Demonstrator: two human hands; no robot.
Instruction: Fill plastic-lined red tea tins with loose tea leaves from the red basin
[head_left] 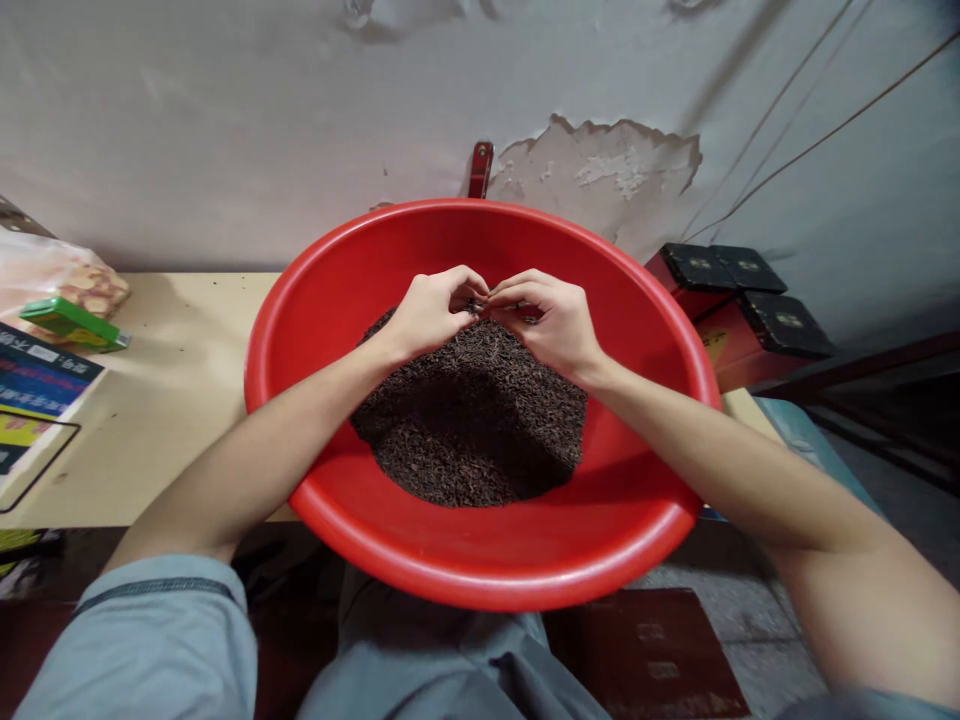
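Note:
A wide red basin (480, 580) holds a heap of dark brown loose leaf-like bits (465, 430). Over the far part of the heap, my left hand (437, 312) and my right hand (549, 322) meet at the fingertips. The fingers of both hands are bent and pinched inward, with small dark bits showing between them. What exactly each hand grips is too small to make out.
The basin rests on a pale table (180, 410). At the left lie a green box (75, 322), a plastic bag (56, 270) and a printed packet (37, 390). Red tins with black lids (784, 325) stand at the right, near the peeling wall (300, 110).

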